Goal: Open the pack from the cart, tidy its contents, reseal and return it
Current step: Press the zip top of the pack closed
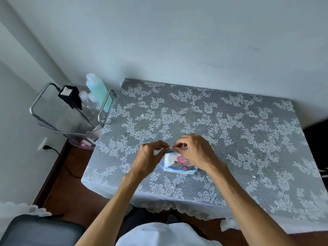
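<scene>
Pack (pixel 179 164) stood on tabletop (pixel 248 139); left hand (pixel 150 153) and right hand (pixel 193 150) both pinched its top seal. Likely opening or resealing, can't tell which. Next: even pull apart.

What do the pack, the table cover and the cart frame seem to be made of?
Pack: likely thin soft plastic film, slightly glossy, printed with a cartoon; white contents show through it.
Table cover: looks like white lace, a fine mesh with woven flowers and a scalloped edge.
Cart frame: probably polished metal tube, since it shines; its trays seem to be clear plastic.
</scene>
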A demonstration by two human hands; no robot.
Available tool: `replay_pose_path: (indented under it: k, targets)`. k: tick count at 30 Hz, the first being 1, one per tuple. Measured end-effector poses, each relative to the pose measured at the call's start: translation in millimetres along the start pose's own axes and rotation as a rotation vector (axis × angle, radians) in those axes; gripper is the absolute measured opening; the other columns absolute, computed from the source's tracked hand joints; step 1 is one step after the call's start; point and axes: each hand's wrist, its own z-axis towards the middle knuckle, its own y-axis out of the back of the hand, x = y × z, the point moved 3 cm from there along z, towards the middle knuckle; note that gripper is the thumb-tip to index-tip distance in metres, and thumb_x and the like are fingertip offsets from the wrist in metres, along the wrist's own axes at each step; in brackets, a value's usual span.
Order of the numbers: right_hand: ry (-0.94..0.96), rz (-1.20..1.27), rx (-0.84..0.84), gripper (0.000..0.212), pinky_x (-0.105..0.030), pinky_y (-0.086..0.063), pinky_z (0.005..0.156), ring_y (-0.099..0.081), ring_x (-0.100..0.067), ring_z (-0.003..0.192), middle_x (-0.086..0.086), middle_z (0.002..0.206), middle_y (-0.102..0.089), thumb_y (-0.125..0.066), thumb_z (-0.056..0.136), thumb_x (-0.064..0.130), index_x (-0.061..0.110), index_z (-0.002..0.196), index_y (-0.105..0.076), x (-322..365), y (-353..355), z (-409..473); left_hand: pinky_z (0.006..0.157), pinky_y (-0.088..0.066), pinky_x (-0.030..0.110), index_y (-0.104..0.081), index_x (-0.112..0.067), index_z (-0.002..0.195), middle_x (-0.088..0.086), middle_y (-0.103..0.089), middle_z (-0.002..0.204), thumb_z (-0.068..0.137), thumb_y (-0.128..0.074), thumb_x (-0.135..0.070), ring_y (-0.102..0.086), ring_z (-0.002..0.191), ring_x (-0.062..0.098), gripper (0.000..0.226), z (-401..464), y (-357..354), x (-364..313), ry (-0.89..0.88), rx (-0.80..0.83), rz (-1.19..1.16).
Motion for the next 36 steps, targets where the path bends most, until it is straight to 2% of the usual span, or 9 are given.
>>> replay_pose_path:
  k: [3, 6, 12, 16, 20, 24, 30, 33, 36]
  targets:
    - [-0.023, 0.008, -0.021, 0.018, -0.019, -0.045, 0.057, -0.055, -0.003, 0.065, 0.006, 0.088, -0.072, -0.071, 0.083, 0.037, 0.024, 0.096, -0.072, 1.3, 1.0, 0.0, 0.079, -0.057, 0.014, -0.074, -0.019, 0.097, -0.011, -0.076, 0.092, 0.088, -0.072, -0.014, -0.07, 0.084, -0.006, 0.011, 1.1, -1.9, -2.7, -0.01, -0.004, 0.021]
    - [-0.043, 0.034, -0.03, 0.019, -0.02, -0.046, 0.058, -0.057, -0.004, 0.065, 0.006, 0.085, -0.072, -0.072, 0.08, 0.039, 0.025, 0.093, -0.072, 1.9, 0.8, -1.3, 0.075, -0.057, 0.012, -0.074, -0.018, 0.095, -0.014, -0.073, 0.089, 0.086, -0.073, -0.009, -0.067, 0.08, -0.014, 0.013, -0.3, -2.0, -2.9, -0.025, -0.008, 0.008]
    - [-0.054, 0.04, -0.023, 0.018, -0.024, -0.053, 0.063, -0.061, -0.005, 0.067, 0.006, 0.088, -0.073, -0.072, 0.082, 0.036, 0.023, 0.095, -0.072, 3.1, 0.5, -1.8, 0.078, -0.055, 0.009, -0.074, -0.019, 0.096, -0.011, -0.075, 0.091, 0.088, -0.071, -0.014, -0.07, 0.083, -0.002, 0.01, -0.4, -2.4, -3.8, -0.022, 0.004, 0.02]
    - [-0.05, 0.036, -0.032, 0.017, -0.013, -0.038, 0.053, -0.054, -0.001, 0.062, 0.004, 0.087, -0.072, -0.073, 0.082, 0.035, 0.024, 0.094, -0.073, 2.0, -0.3, -1.6, 0.074, -0.053, 0.007, -0.073, -0.021, 0.095, -0.01, -0.076, 0.09, 0.088, -0.071, -0.016, -0.07, 0.084, -0.005, 0.009, 1.7, -2.0, -2.8, 0.011, 0.022, -0.01]
    - [-0.051, 0.018, -0.039, 0.018, -0.013, -0.039, 0.054, -0.057, -0.003, 0.064, 0.004, 0.087, -0.072, -0.073, 0.081, 0.036, 0.024, 0.094, -0.073, 1.0, 0.1, -1.9, 0.069, -0.05, 0.003, -0.073, -0.021, 0.095, -0.019, -0.071, 0.087, 0.088, -0.071, -0.013, -0.064, 0.08, -0.019, 0.011, 2.5, -5.0, -3.7, -0.009, 0.026, -0.004]
    - [-0.043, 0.013, -0.056, 0.019, -0.012, -0.036, 0.056, -0.055, -0.002, 0.065, 0.005, 0.085, -0.072, -0.074, 0.079, 0.038, 0.024, 0.093, -0.073, 1.3, 0.8, -2.3, 0.075, -0.048, 0.001, -0.072, -0.023, 0.099, -0.009, -0.076, 0.095, 0.089, -0.071, -0.02, -0.065, 0.081, -0.01, 0.011, 4.2, -7.4, -4.5, -0.054, 0.038, 0.063]
    - [-0.039, 0.011, -0.061, 0.021, -0.009, -0.033, 0.051, -0.046, 0.009, 0.061, 0.007, 0.084, -0.072, -0.072, 0.08, 0.041, 0.026, 0.095, -0.073, -7.2, 4.4, -9.3, 0.073, -0.059, 0.03, -0.069, -0.026, 0.097, -0.009, -0.075, 0.095, 0.09, -0.069, -0.025, -0.069, 0.083, 0.002, 0.007, 0.0, -2.8, -1.7, -0.068, 0.011, 0.11]
    - [-0.039, -0.011, -0.086, 0.02, -0.008, -0.029, 0.051, -0.041, 0.012, 0.059, 0.007, 0.083, -0.072, -0.075, 0.078, 0.038, 0.024, 0.092, -0.074, -9.4, 7.2, -11.3, 0.073, -0.058, 0.032, -0.067, -0.029, 0.099, -0.011, -0.074, 0.098, 0.092, -0.065, -0.032, -0.067, 0.085, 0.003, 0.008, -1.0, -3.5, -4.4, -0.105, 0.028, 0.171]
    - [-0.06, -0.02, -0.096, 0.021, -0.014, -0.035, 0.051, -0.048, 0.003, 0.061, 0.006, 0.083, -0.07, -0.075, 0.076, 0.042, 0.026, 0.09, -0.074, -8.5, 6.3, -13.1, 0.074, -0.056, 0.032, -0.069, -0.028, 0.099, -0.01, -0.073, 0.1, 0.092, -0.064, -0.032, -0.065, 0.087, 0.003, 0.009, 0.6, -6.8, -7.9, -0.118, 0.045, 0.19]
